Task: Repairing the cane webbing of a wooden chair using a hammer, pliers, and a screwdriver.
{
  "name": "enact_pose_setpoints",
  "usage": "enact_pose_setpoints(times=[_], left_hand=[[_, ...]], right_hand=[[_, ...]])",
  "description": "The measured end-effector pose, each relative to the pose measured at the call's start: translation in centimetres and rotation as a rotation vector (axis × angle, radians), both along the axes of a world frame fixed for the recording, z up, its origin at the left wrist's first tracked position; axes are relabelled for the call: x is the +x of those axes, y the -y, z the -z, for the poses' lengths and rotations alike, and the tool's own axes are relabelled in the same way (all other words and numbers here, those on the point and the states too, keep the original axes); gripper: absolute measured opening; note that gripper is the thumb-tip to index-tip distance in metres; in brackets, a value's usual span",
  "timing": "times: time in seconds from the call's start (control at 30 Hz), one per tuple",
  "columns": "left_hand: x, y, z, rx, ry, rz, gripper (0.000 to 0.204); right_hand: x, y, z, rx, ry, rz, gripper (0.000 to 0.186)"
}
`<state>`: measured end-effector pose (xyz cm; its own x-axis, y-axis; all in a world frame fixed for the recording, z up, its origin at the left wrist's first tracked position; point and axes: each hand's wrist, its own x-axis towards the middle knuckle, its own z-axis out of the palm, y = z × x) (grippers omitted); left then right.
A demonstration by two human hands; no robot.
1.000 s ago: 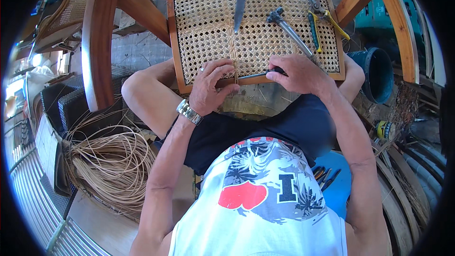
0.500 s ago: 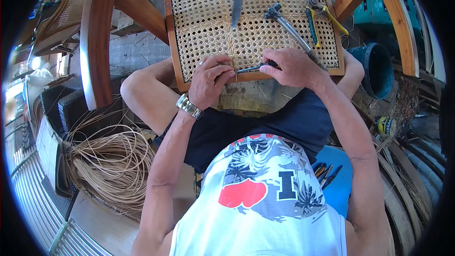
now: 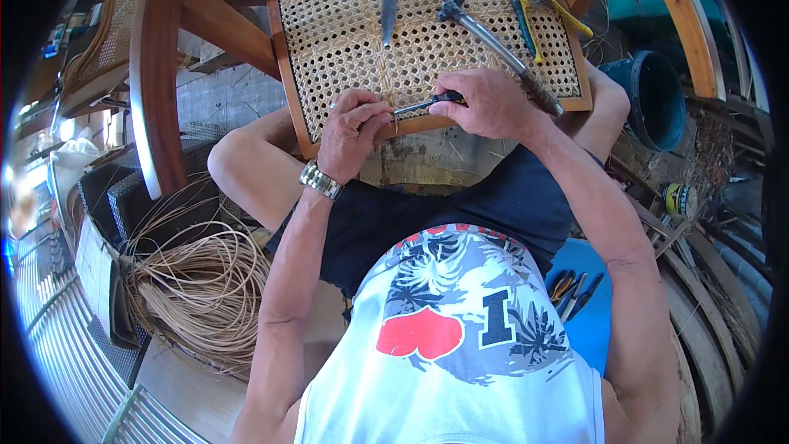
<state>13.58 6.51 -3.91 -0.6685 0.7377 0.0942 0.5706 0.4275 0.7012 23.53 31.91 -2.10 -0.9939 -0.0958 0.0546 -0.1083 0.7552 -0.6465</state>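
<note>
My right hand point(image 3: 489, 103) is closed round the black handle of a screwdriver point(image 3: 413, 107). Its metal shaft points left, along the near edge of a woven cane panel point(image 3: 345, 41) set in a wooden frame point(image 3: 423, 124). At the shaft's tip, the thumb and fingers of my left hand point(image 3: 349, 133) are pinched together at the frame. A thin cane strand point(image 3: 396, 126) hangs by these fingertips; the tip itself is partly hidden. On the panel lie a flat metal blade point(image 3: 389, 8), a hammer point(image 3: 493, 39) and pruning shears point(image 3: 526, 12) with yellow and green handles.
Curved wooden chair parts point(image 3: 160, 74) rise on both sides of the panel. A coil of cane strands point(image 3: 201, 288) lies at the left. To the right stand a dark teal bucket point(image 3: 657, 107) and a small yellow-labelled can point(image 3: 676, 198). More hand tools point(image 3: 573, 292) rest on a blue surface point(image 3: 588, 263).
The panel and its tools appear slightly higher and further left in the picture. The right hand still holds the screwdriver beside the pinching left hand, and more of its shaft shows.
</note>
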Motion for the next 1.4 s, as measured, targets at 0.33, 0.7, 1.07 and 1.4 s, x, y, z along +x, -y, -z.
enact_pose_setpoints(times=[0.33, 0.7, 1.07, 1.4], left_hand=[[0.9, -0.6, 0.4, 0.041, -0.348, 0.059, 0.014], [1.9, 0.1, 0.6, -0.022, -0.510, 0.102, 0.020], [3.0, 1.2, -0.2, -0.021, -0.538, 0.182, 0.037], [-1.2, -0.2, -1.6, -0.032, -0.113, 0.229, 0.014]], right_hand=[[0.2, 0.3, 0.5, 0.002, -0.072, 0.044, 0.031], [0.4, 0.2, -1.0, 0.031, -0.012, -0.010, 0.030], [5.9, -2.2, -7.2, 0.049, 0.199, 0.137, 0.030], [2.7, -0.9, -4.5, 0.074, 0.184, 0.104, 0.032]])
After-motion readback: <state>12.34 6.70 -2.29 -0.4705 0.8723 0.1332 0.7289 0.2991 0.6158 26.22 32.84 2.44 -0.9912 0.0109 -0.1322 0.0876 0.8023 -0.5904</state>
